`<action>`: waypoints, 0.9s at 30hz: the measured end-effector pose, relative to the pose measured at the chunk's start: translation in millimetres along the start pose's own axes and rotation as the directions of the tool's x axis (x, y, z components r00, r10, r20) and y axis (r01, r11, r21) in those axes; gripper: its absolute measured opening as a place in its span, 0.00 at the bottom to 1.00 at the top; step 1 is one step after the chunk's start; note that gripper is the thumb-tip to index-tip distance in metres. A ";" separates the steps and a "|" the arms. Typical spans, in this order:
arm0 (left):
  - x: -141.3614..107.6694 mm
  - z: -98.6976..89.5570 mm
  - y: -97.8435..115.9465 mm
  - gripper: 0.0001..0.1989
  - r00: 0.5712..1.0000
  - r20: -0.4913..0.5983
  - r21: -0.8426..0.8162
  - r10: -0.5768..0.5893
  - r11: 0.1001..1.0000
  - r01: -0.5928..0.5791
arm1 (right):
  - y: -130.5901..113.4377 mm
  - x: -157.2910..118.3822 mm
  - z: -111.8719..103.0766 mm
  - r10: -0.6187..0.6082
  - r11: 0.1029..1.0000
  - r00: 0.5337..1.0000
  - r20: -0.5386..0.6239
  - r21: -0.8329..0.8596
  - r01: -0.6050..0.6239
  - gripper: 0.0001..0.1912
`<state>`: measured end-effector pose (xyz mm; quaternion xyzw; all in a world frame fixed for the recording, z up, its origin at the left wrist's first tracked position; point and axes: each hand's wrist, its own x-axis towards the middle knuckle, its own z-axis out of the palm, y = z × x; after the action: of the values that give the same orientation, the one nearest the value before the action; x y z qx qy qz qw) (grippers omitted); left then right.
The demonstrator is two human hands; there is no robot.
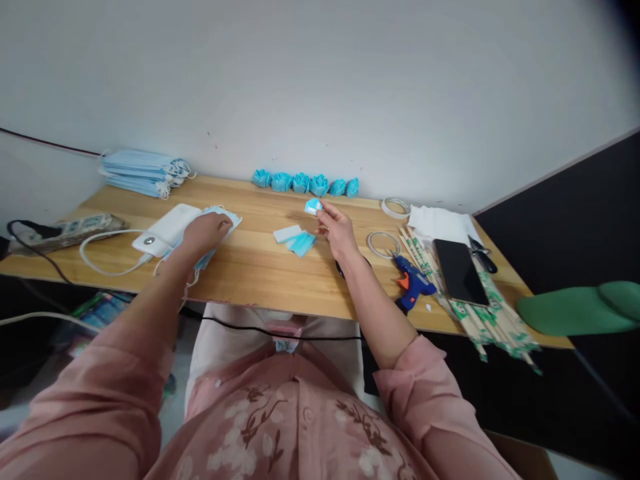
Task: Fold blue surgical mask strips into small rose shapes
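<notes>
Head view: right hand [341,232] pinches small blue piece [313,206] over table [260,273], near blue and white strips [302,244]. Left hand [204,233] curled on masks [232,219]; cannot tell if gripping. Green-printed wrappers [493,328], perhaps lettered, too small to read.

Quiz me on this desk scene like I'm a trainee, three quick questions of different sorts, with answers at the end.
1. Count: how many blue flowers stand in the row by the wall?
2. Fill in the blank: the left hand lies over light-blue ____ with white loops.
3. True or false: the right hand is holding the glue gun.

Key
1. Six.
2. Face masks.
3. False; it pinches a small blue-and-white piece.
</notes>
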<state>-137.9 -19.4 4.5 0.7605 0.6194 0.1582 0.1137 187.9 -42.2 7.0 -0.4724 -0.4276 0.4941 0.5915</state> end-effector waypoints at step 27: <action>24.6 28.5 130.9 0.13 0.946 0.202 -0.791 0.255 0.612 0.005 | -3.5 -9.6 8.0 -0.059 0.995 0.991 0.123 -0.078 0.069 0.27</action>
<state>-3.9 -21.8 29.0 0.6911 0.4089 0.3042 0.5125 179.4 -50.8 11.6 -0.4518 -0.4974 0.4845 0.5601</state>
